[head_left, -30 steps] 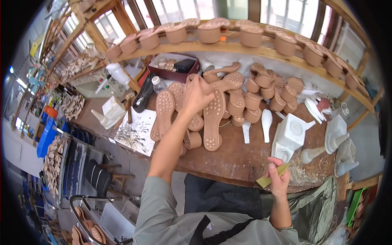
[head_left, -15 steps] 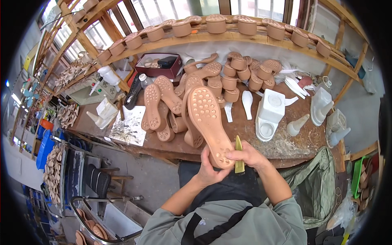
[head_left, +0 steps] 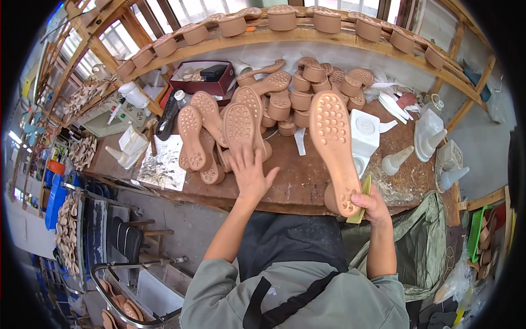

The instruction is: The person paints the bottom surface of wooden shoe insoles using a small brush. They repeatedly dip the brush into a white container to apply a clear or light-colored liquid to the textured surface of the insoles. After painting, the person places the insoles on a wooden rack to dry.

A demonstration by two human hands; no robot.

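Near the front edge of the workbench, my right hand (head_left: 375,205) grips the heel end of a tan shoe sole (head_left: 331,129), its dimpled underside turned up. A flat yellow-green strip (head_left: 362,200) is in that hand too, between the palm and the sole; what it is I cannot tell. Fingers spread, my left hand (head_left: 250,174) reaches over the lower end of another tan sole (head_left: 239,125) on the left pile. Its fingertips overlap that sole, and whether they press on it is unclear. More soles (head_left: 190,134) lie beside it, several with block heels.
A wooden rack (head_left: 230,45) carrying a row of heeled soles spans the back. White plastic stands (head_left: 364,134) are on the right of the bench. A dark red box (head_left: 219,88) sits at the back left. A green sack (head_left: 422,236) hangs at the front right.
My left hand has let go of the held sole and moved left to the pile, fingers opening. My right hand has carried its sole and the strip to the right.
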